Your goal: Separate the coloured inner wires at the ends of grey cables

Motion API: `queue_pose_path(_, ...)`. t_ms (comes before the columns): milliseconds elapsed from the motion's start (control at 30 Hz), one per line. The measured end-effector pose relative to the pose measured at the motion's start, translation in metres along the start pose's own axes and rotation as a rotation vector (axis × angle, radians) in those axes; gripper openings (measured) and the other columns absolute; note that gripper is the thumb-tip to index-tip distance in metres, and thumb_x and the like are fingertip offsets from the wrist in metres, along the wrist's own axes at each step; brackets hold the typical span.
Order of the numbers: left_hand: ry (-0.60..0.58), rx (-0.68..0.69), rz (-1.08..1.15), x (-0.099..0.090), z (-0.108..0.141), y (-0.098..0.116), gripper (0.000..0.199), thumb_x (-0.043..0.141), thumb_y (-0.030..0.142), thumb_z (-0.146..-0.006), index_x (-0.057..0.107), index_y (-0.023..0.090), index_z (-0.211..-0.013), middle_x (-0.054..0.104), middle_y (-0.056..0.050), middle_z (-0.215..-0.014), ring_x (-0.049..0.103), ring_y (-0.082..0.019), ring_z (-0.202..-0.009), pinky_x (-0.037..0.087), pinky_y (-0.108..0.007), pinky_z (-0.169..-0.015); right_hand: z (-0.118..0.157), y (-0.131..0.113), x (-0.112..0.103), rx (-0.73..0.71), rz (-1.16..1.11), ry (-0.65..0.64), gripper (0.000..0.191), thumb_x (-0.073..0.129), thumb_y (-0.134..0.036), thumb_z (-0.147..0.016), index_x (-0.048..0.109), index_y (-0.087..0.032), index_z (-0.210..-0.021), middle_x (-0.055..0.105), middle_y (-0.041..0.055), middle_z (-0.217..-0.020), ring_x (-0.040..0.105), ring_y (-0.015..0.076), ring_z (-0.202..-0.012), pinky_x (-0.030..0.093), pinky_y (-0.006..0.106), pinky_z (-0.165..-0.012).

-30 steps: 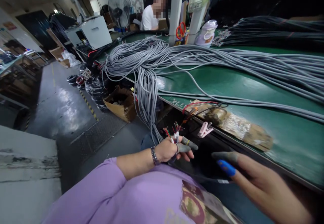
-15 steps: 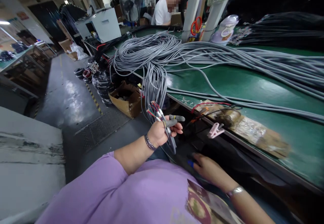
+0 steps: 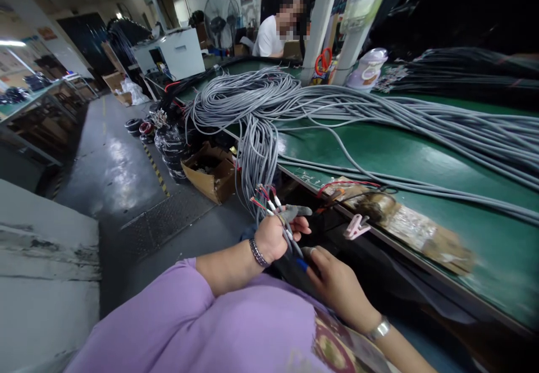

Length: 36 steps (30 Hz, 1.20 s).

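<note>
Left of the pink clip (image 3: pixel 357 227), grey cable ends (image 3: pixel 296 248) are gripped by the left hand (image 3: pixel 273 237). Lower left of the clip, the right hand (image 3: pixel 339 283) is placed by them; whether they are pinched cannot be told.

The left hand (image 3: pixel 272 238) sits at six o'clock with bent fingers. The right hand (image 3: pixel 337 280) is just beside it, at five o'clock, thumb and finger pointing toward ten o'clock.

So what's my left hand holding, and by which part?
Your left hand grips a few gray cables near their ends, where thin colored wires stick out.
</note>
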<state>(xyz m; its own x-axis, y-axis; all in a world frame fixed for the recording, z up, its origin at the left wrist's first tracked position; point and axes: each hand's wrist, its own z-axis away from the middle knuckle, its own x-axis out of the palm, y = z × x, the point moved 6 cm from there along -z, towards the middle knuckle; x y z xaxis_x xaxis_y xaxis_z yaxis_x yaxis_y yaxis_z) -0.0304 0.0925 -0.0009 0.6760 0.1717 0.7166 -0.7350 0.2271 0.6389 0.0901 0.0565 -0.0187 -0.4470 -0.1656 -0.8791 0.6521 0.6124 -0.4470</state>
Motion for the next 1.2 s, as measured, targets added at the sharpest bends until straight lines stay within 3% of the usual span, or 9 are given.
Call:
queue_pose_path(133,0.095,0.117,0.082,-0.013,-0.004,0.041,0.022,0.064,0.033,-0.077,0.065,0.011,-0.075,0.057,0.001,-0.053,0.048,-0.006,-0.041,0.023,-0.019,-0.041,0.016,0.019,0.004,0.066,-0.084,-0.063,0.012,0.044,-0.017,-0.076,0.054,-0.021,-0.071,0.060,0.0049,-0.074,0.058,0.0177,-0.061,0.045,0.028,-0.057)
queue_pose_path(233,-0.004,0.147,0.025,-0.015,0.001,0.055,0.024,0.061,0.032,-0.080,0.062,0.012,-0.066,0.036,0.007,-0.037,0.027,-0.003,-0.030,0.017,-0.019,-0.037,0.025,0.032,0.002,0.133,-0.279,-0.037,0.016,0.045,-0.026,-0.084,0.058,-0.021,-0.076,0.063,0.0062,-0.077,0.062,0.0209,-0.071,0.049,0.031,-0.066)
queue_pose_path(333,-0.123,0.029,-0.185,-0.012,0.010,0.032,0.029,0.063,0.040,-0.078,0.066,0.011,-0.072,0.035,0.007,-0.034,0.024,-0.004,-0.028,0.017,-0.022,-0.036,0.024,0.031,-0.004,0.138,-0.449,0.014,0.023,0.046,-0.037,-0.088,0.061,-0.021,-0.081,0.065,0.0067,-0.082,0.062,0.0224,-0.079,0.050,0.032,-0.074)
queue_pose_path(467,-0.115,0.067,-0.447,-0.003,0.016,0.001,0.036,0.073,0.043,-0.069,0.070,0.011,-0.087,0.064,-0.004,-0.064,0.048,-0.006,-0.044,0.017,-0.020,-0.038,0.017,0.015,-0.012,0.087,-0.547,0.011,0.028,0.047,-0.042,-0.089,0.061,-0.020,-0.078,0.063,0.0056,-0.077,0.059,0.0205,-0.074,0.049,0.032,-0.071)
queue_pose_path(633,-0.288,0.054,-0.616,0.020,0.015,-0.013,0.043,0.071,0.048,-0.071,0.073,0.012,-0.093,0.067,-0.007,-0.072,0.043,-0.004,-0.047,0.021,-0.020,-0.044,0.015,-0.002,-0.014,0.014,-0.647,-0.020,0.037,0.046,-0.049,-0.090,0.058,-0.019,-0.072,0.058,0.0045,-0.074,0.052,0.0173,-0.068,0.046,0.030,-0.068)
queue_pose_path(800,-0.382,-0.059,-0.603,0.018,0.015,-0.022,0.046,0.073,0.051,-0.068,0.072,0.010,-0.090,0.069,-0.011,-0.076,0.058,-0.013,-0.061,0.029,-0.020,-0.047,0.019,-0.003,0.002,0.105,-0.954,-0.114,0.046,0.045,-0.061,-0.085,0.053,-0.019,-0.071,0.051,0.0003,-0.066,0.048,0.0142,-0.060,0.044,0.028,-0.059)
queue_pose_path(933,-0.302,-0.049,-0.606,0.013,0.016,-0.029,0.043,0.074,0.050,-0.067,0.069,0.010,-0.082,0.065,-0.006,-0.065,0.055,-0.010,-0.054,0.035,-0.020,-0.048,0.021,-0.004,0.011,0.154,-1.054,-0.187,0.049,0.052,-0.065,-0.079,0.052,-0.018,-0.067,0.049,-0.0016,-0.061,0.045,0.0124,-0.057,0.041,0.026,-0.056)
queue_pose_path(1067,-0.200,-0.057,-0.636,0.006,0.017,-0.037,0.041,0.072,0.052,-0.068,0.064,0.012,-0.075,0.060,-0.002,-0.057,0.054,-0.009,-0.048,0.042,-0.021,-0.048,0.023,0.005,-0.002,0.214,-1.026,-0.177,0.042,0.059,-0.058,-0.078,0.057,-0.017,-0.067,0.052,-0.0013,-0.062,0.045,0.0118,-0.058,0.040,0.025,-0.056)
queue_pose_path(1200,-0.158,-0.079,-0.693,0.000,0.020,-0.041,0.040,0.070,0.052,-0.068,0.061,0.013,-0.073,0.060,-0.002,-0.057,0.053,-0.009,-0.046,0.042,-0.021,-0.047,0.028,0.034,-0.025,0.494,-1.095,0.135,0.039,0.058,-0.056,-0.078,0.060,-0.018,-0.082,0.057,-0.0001,-0.065,0.048,0.0120,-0.056,0.041,0.025,-0.054)
